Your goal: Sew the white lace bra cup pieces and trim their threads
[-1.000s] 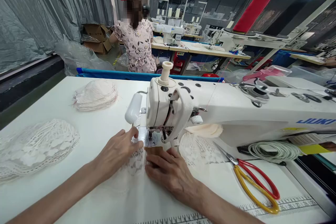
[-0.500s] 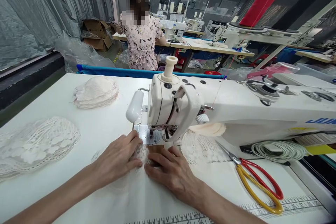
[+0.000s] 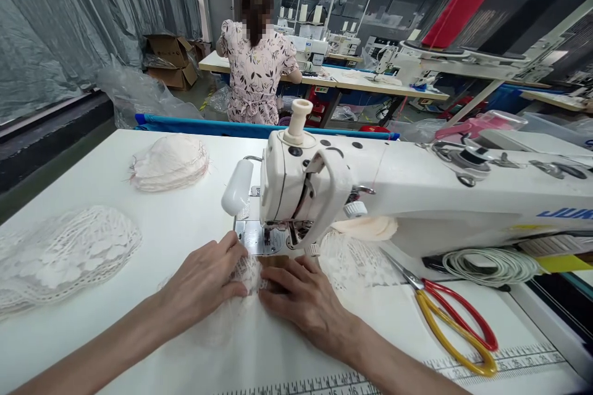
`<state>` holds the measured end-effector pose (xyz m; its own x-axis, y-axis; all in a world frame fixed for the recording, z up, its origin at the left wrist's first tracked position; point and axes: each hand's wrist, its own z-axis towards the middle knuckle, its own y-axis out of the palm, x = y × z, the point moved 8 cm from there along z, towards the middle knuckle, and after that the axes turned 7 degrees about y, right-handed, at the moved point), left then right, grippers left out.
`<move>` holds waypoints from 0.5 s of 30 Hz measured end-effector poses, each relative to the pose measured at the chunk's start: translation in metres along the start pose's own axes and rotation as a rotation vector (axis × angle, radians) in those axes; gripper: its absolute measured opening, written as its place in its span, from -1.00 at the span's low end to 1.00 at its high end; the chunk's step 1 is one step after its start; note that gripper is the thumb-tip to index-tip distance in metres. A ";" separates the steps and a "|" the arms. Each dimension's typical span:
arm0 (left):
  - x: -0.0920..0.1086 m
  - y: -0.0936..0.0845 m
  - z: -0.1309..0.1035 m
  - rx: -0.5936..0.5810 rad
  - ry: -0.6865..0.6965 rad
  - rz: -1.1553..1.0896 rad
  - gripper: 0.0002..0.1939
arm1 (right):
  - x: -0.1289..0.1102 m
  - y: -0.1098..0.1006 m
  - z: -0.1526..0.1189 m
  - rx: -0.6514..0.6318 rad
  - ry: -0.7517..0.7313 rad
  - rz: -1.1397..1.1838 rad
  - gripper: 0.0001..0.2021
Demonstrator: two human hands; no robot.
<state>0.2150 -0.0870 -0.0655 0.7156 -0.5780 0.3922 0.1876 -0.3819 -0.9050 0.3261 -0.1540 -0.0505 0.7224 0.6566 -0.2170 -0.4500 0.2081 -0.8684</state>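
A piece of white lace fabric (image 3: 248, 274) lies just in front of the sewing machine's metal needle plate (image 3: 252, 237). My left hand (image 3: 206, 274) pinches the left side of this lace between thumb and fingers. Close beside it, my right hand (image 3: 303, 296) has its fingers bent down on the right edge of the lace, and their tips are partly hidden. A small brown piece (image 3: 275, 261) shows just beyond my right fingers. The white sewing machine (image 3: 296, 179) stands over the plate, its needle area mostly hidden behind the machine head.
Stacked lace pieces (image 3: 69, 253) and a pile of pale cups (image 3: 171, 163) lie on the left. More lace (image 3: 356, 262) sits under the machine arm. Scissors (image 3: 456, 327) with red and yellow handles lie right, near a printed ruler (image 3: 324, 386). A person (image 3: 257, 74) stands beyond.
My hands have drawn slightly apart, showing more of the lace between them. The person in the background has shifted a little to the right.
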 end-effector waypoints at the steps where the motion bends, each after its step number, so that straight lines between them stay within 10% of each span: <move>1: 0.000 0.001 0.000 0.005 -0.003 0.025 -0.77 | 0.000 0.000 0.000 -0.005 0.000 0.001 -0.85; 9: 0.032 -0.011 -0.016 0.343 0.274 0.364 -0.72 | -0.003 -0.005 0.002 0.002 -0.015 -0.006 -0.84; 15: 0.036 0.009 -0.014 0.263 0.385 0.297 -0.64 | -0.006 -0.010 0.003 0.016 -0.010 -0.018 -0.91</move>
<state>0.2334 -0.1211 -0.0576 0.4750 -0.8742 0.1009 0.2119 0.0023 -0.9773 0.3246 -0.1578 -0.0391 0.7255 0.6595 -0.1968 -0.4451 0.2316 -0.8650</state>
